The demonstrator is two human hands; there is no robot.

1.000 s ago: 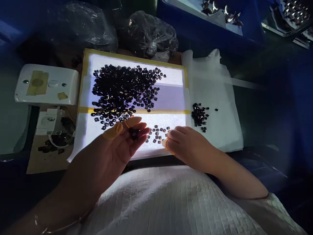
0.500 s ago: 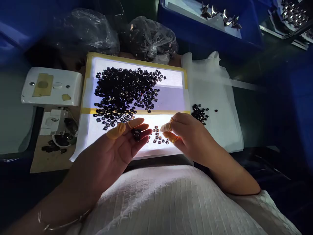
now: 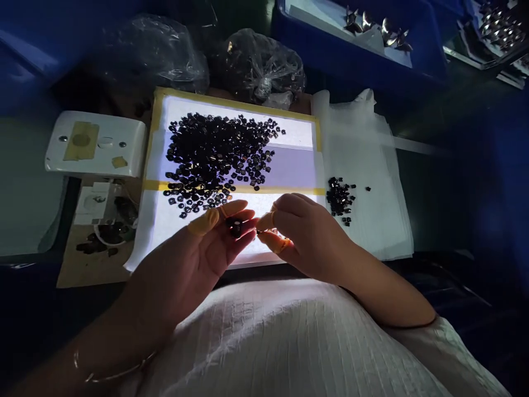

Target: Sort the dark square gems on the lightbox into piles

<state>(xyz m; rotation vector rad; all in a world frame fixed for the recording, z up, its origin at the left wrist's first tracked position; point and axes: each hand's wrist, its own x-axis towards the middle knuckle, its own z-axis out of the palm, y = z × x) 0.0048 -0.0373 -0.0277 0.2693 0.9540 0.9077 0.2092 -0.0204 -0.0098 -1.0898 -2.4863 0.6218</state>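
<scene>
Right grip (image 3: 309,234) pinched on a small dark piece (image 3: 259,232), left grip (image 3: 206,248) unclenched under glossy black pieces (image 3: 235,226)

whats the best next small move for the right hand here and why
Probably a slight shift toward the left hand to release what looks like a small dark piece at the right hand's fingertips: they are close beside the left fingers, and that hand is palm up, cradling similar dark pieces.
</scene>
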